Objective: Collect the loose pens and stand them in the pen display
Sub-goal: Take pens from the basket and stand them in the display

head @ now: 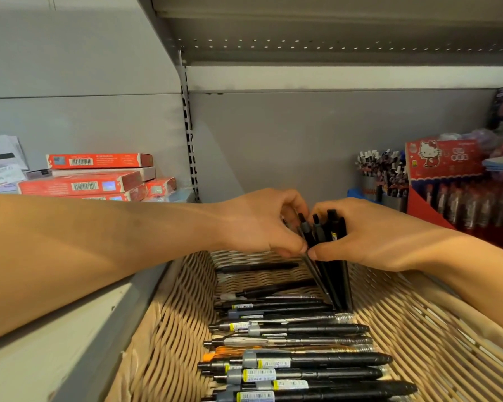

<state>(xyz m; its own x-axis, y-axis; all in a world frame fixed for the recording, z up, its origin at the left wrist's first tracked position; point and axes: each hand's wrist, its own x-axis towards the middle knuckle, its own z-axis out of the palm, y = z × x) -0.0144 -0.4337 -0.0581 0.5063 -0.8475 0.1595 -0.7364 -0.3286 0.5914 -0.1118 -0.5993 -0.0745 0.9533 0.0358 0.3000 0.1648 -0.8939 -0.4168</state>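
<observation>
Both the left hand [262, 224] and right hand [369, 236] grip a bunch of dark pens [325, 242], held upright, tips in the far end of the wicker basket [169, 329], seemingly to square them.

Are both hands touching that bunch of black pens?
Touching. The head view shows the left hand and the right hand pinching the bunch of black pens from either side, fingers wrapped against it, above the wicker basket.

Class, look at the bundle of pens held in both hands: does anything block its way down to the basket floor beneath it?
Nothing visible does. The bundle of pens, held by the left hand and right hand, already stands with its tips on the wicker basket floor, just beyond the loose pens lying flat.
</observation>
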